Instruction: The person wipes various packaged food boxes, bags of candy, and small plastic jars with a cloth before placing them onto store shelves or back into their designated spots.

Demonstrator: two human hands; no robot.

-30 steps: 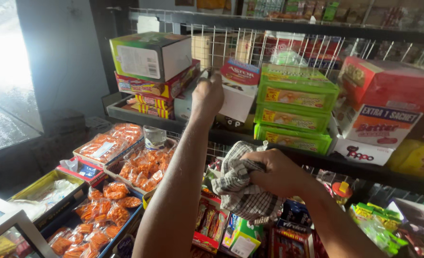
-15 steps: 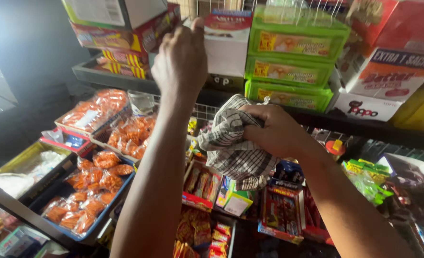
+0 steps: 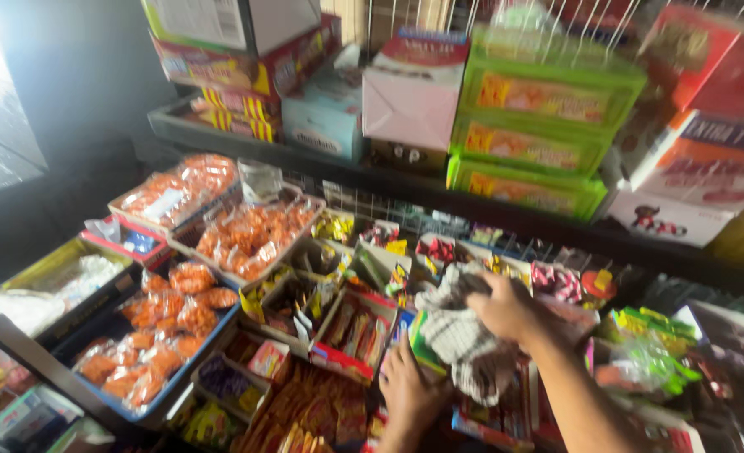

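Note:
My right hand [image 3: 506,309] grips a crumpled checked grey-and-white cloth [image 3: 464,344] and presses it down over small candy boxes in the middle of the display. My left hand [image 3: 409,394] rests low on the display, fingers spread, touching the edge of a green box [image 3: 422,342] just below the cloth and beside a red-rimmed box of snack bars [image 3: 351,331]. The picture is blurred by motion.
A dark shelf [image 3: 506,205] above carries stacked green boxes [image 3: 540,138], a pink-and-white box [image 3: 409,92] and red boxes [image 3: 237,67]. Trays of orange snack packets [image 3: 250,235] and a blue tray [image 3: 149,335] fill the left. More packets [image 3: 653,356] lie at the right.
My left hand has come down from the boxes on the upper shelf to the candy display. My right hand has lowered the cloth onto the boxes. The view has tilted downward.

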